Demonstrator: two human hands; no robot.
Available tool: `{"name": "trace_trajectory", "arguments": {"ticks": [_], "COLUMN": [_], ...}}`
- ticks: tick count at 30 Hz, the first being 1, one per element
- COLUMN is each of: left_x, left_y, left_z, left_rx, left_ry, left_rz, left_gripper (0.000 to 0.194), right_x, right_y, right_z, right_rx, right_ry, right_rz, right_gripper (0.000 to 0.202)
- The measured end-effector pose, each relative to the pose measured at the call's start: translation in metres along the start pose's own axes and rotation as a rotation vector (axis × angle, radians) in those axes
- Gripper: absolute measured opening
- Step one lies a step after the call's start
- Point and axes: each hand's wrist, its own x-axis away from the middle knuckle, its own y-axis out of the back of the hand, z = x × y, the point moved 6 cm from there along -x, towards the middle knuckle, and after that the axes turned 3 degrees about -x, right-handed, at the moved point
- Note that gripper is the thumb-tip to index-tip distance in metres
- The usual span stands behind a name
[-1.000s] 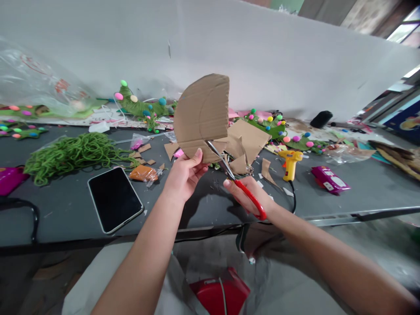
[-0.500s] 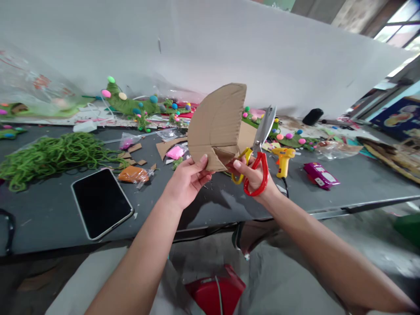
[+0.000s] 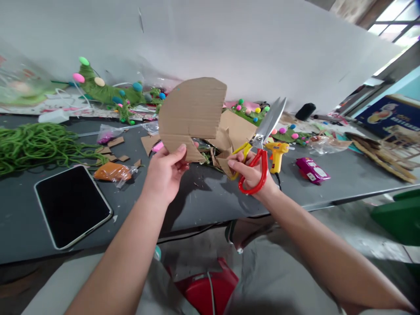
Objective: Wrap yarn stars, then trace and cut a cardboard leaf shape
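Note:
A curved piece of brown cardboard (image 3: 193, 107) is pinched at its lower edge by my left hand (image 3: 166, 173), thumb in front. Scissors (image 3: 271, 120) with one red and one yellow handle are in my right hand (image 3: 251, 173), blades pointing up and slightly parted. The fingers of that hand also pinch a small torn cardboard scrap (image 3: 225, 164) beside the yellow handle. The curved piece and the scrap look apart. Behind them, more cardboard (image 3: 239, 127) lies on the dark table (image 3: 203, 205).
A tablet (image 3: 74, 205), green yarn (image 3: 46, 144) and an orange packet (image 3: 113, 171) are at the left. A yellow glue gun (image 3: 277, 155) and a purple packet (image 3: 311, 170) are right of the scissors. Green pompom decorations (image 3: 108, 89) line the back. A red stool (image 3: 206, 293) stands below.
The curved cardboard has moved left with my left hand, away from the scrap at my right hand. The view has shifted slightly right.

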Motion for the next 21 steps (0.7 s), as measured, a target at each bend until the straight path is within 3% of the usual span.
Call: {"name": "trace_trajectory", "arguments": {"ticks": [3, 9, 16, 21], "left_x": [0.0, 0.002, 0.008, 0.01], "left_y": [0.0, -0.004, -0.014, -0.021], "left_z": [-0.012, -0.012, -0.003, 0.011], "left_rx": [-0.085, -0.049, -0.07, -0.102], "left_ry": [-0.089, -0.143, -0.058, 0.0], "left_rz": [0.044, 0.064, 0.112, 0.158], "left_gripper": [0.022, 0.024, 0.03, 0.03], "right_x": [-0.003, -0.008, -0.005, -0.004], "right_y": [0.008, 0.024, 0.009, 0.007], "right_z": [0.005, 0.004, 0.008, 0.008], "right_rx": [0.072, 0.289, -0.151, -0.09], "right_ry": [0.033, 0.001, -0.041, -0.095], "right_rz": [-0.027, -0.113, -0.025, -0.092], "right_gripper": [0.031, 0.036, 0.045, 0.048]}}
